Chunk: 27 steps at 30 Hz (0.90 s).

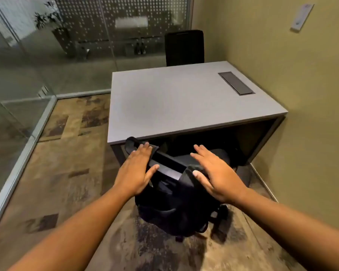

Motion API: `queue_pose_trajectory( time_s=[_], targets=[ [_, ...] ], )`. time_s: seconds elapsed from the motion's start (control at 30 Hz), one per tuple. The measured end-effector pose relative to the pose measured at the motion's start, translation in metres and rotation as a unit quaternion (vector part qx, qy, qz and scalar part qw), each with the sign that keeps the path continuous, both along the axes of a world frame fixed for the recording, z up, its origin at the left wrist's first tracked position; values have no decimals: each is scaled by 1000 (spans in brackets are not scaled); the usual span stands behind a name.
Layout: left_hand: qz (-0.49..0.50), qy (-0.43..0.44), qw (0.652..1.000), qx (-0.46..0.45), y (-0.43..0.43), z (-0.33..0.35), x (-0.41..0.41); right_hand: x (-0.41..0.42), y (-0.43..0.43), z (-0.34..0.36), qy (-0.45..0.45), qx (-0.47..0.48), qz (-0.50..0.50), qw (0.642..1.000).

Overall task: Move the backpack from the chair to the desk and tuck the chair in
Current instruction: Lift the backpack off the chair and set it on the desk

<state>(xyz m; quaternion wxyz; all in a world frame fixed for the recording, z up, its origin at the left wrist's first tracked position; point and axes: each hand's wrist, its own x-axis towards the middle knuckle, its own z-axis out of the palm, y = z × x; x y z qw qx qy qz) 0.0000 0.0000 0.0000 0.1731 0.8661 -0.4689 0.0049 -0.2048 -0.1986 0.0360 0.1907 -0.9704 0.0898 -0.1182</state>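
Note:
A black office chair [165, 210] stands at the near edge of the grey desk [174, 102], its seat partly under the desktop. The black backpack [213, 155] seems to rest on the seat as a dark rounded shape. A padded strap [130, 144] loops up at the left of the chair's back. My left hand [137, 171] lies flat over that strap and the backrest's top bar, fingers spread. My right hand [215, 173] lies flat on the right side, thumb touching black fabric. Neither hand grips anything.
A second black chair [184, 47] stands behind the desk's far side. A dark cable hatch [236, 83] is set into the desktop at the right. A wall runs along the right, glass partitions [27, 94] on the left, and patterned carpet [67, 173] between.

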Motion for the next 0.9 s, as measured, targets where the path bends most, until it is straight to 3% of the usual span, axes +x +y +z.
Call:
queue_pose_trajectory(
  time_s=[0.17, 0.5, 0.67, 0.8, 0.9],
  targets=[
    [2, -8, 1000, 13, 6, -25, 5, 0, 14, -38, 98, -75, 42, 991],
    [-13, -21, 1000, 0, 7, -31, 3, 1, 12, -43, 109, -67, 35, 991],
    [-104, -129, 983, 77, 14, -24, 26, -2, 13, -43, 112, -65, 33, 991],
    [-200, -156, 958, 137, 3, -16, 36, -14, 9, -46, 106, -54, 17, 993],
    [-213, -180, 942, 189, 10, 1, 69, 10, 23, -42, 93, -56, 11, 994]
  ],
)
